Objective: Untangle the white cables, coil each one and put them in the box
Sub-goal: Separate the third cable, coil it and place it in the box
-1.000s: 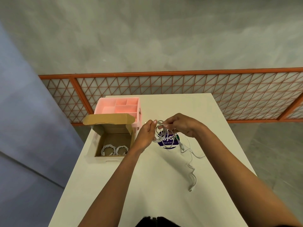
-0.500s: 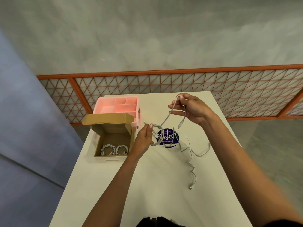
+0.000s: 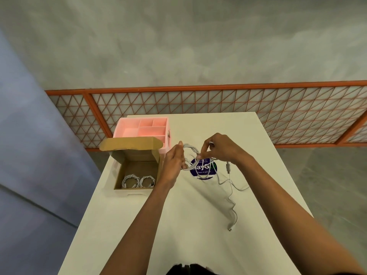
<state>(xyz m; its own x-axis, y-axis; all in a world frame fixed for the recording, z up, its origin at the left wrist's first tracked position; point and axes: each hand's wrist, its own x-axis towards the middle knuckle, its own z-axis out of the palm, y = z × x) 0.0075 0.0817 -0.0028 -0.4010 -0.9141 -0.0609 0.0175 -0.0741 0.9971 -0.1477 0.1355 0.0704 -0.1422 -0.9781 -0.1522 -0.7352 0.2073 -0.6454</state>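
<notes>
My left hand [image 3: 174, 161] grips a half-wound coil of white cable [image 3: 191, 155] above the white table. My right hand [image 3: 220, 147] pinches the same cable at the coil's right side, and the cable's plug [image 3: 228, 167] dangles below it. A second loose white cable [image 3: 232, 197] trails over the table toward me and ends in a connector [image 3: 230, 228]. The open cardboard box [image 3: 137, 187] stands to the left of my left hand, with two coiled white cables [image 3: 138, 180] inside it.
A pink compartment organiser [image 3: 143, 129] stands right behind the box. A round purple sticker [image 3: 203, 168] lies on the table [image 3: 178, 225] under the coil. An orange lattice railing [image 3: 218, 104] runs beyond the far table edge.
My right hand has come down from its raised position back to the coil, laying another loop of cable onto it. My left hand has stayed in place with the coil.
</notes>
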